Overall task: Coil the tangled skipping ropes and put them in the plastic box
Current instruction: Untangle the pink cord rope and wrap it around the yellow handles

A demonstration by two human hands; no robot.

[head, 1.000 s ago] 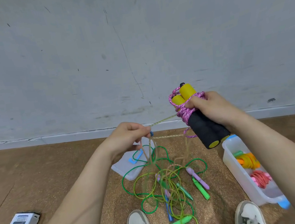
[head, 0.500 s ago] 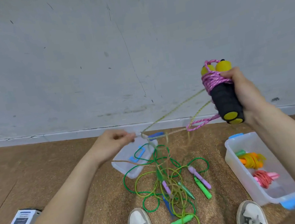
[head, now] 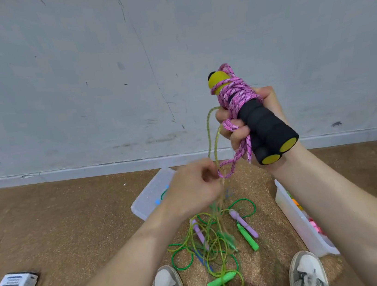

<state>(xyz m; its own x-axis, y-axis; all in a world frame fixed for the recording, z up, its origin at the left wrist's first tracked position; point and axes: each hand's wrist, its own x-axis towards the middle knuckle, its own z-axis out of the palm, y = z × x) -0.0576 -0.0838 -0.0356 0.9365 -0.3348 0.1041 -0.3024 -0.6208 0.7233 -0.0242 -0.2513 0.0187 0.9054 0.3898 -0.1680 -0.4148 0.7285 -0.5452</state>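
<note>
Hands have drawn close together over the last half second. Your left hand (head: 194, 190), which was out to the left, has come right and up. It now sits just below your right hand (head: 234, 131), thumb and fingertips pressed together, pinching a yellow-green rope (head: 210, 135) right beside the hanging loop of the pink rope (head: 236, 92).

Your right hand has come lower and tilted. Its fingers are curled tight round the two black foam handles (head: 264, 122), whose yellow ends now point down and to the right. Most of the pink rope is wound round their upper part.

The yellow-green rope arches up to your right fingers, then drops to the tangle (head: 210, 239) on the floor (head: 72, 219) between your shoes. It appears snagged in the pink tail, so it likely needs freeing before the wrap can be finished.

The plastic box (head: 294, 215) sits on the floor to the right, under your right forearm, with its lid (head: 149, 197) lying further off behind your left hand.
</note>
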